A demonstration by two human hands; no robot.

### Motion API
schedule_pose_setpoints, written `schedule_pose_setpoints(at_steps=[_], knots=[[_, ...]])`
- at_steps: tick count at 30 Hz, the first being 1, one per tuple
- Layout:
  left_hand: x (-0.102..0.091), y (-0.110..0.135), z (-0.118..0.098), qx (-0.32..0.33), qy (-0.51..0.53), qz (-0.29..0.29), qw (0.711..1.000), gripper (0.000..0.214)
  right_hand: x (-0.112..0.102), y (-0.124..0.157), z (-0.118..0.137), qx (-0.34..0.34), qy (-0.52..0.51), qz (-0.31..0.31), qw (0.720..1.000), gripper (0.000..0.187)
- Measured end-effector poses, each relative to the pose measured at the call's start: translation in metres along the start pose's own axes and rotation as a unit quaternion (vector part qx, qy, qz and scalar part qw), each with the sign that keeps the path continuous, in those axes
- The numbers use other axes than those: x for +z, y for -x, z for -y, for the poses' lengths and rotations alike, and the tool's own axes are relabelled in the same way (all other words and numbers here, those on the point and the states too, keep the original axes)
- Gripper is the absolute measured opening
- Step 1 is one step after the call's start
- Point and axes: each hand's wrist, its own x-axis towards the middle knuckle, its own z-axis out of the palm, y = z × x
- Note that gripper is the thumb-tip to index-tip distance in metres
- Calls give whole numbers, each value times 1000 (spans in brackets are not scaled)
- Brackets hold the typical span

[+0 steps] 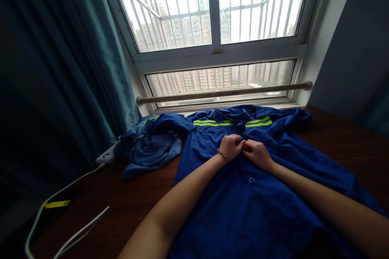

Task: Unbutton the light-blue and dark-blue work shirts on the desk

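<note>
A blue work shirt (212, 194) with yellow-green reflective stripes lies spread front side up, its collar toward the window. My left hand (231, 145), with a beaded bracelet at the wrist, is closed on the shirt's front placket below the stripes. Right beside it, fingertips nearly meeting, my right hand (257, 153) pinches the same front edge. Whatever sits between the fingertips is hidden. Lower on the front, a round button (251, 180) shows.
A crumpled blue garment (154, 149) lies to the left on the dark wooden surface (152, 194). Near the curtain (91, 68) is a white device (107, 154) with a white cable (73, 182). A metal rail (225, 94) crosses the window behind the shirt.
</note>
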Motion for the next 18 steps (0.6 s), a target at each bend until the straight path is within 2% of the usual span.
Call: schedule_pose_setpoints(at_steps=[3,5,7,10,14,18], knots=[[-1,-2,5,-27,55,15,998,43,-1,0,1,4,4,-21,1000,11],[0,-4,12,-91,140,44,985,49,-1,1,3,0,9,-45,999,13],[2,-7,21,-175,256,80,947,52,-2,2,6,-32,21,-50,998,28],[3,-11,32,-271,391,135,869,58,-5,3,9,-114,55,-3,992,44],[1,-14,42,-331,462,188,801,62,-8,3,12,-176,114,46,977,26],[0,-14,47,-345,483,219,775,59,-8,4,11,-166,130,66,975,17]])
